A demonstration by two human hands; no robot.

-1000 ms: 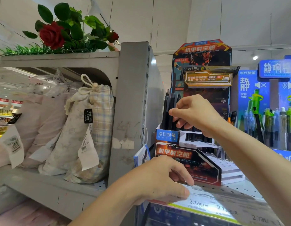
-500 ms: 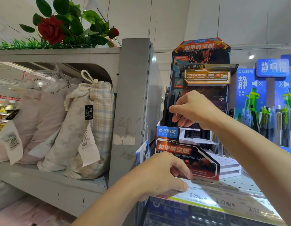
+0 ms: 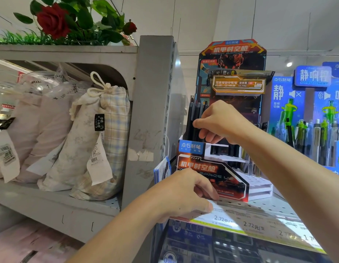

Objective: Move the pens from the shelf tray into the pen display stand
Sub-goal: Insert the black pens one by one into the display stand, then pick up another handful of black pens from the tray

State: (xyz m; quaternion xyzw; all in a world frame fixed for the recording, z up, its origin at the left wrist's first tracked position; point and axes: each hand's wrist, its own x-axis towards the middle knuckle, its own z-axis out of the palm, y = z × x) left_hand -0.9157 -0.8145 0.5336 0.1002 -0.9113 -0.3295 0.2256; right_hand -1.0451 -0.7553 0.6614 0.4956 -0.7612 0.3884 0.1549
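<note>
Right hand: fingers curled, pinching the dark slim pens standing upright in the rear row of the black-and-red tiered cardboard pen display stand. Left hand: fingers curled over the front edge of the grey perforated metal shelf, thumb on the price strip; no pen visible in it. Stand sits on that shelf, its front rows white. Right of it: blue display of green pens. Left, beyond the grey upright: drawstring fabric bags.

Single head-worn wide-angle view, facing forward, slightly upward at shelf edge, close range.
</note>
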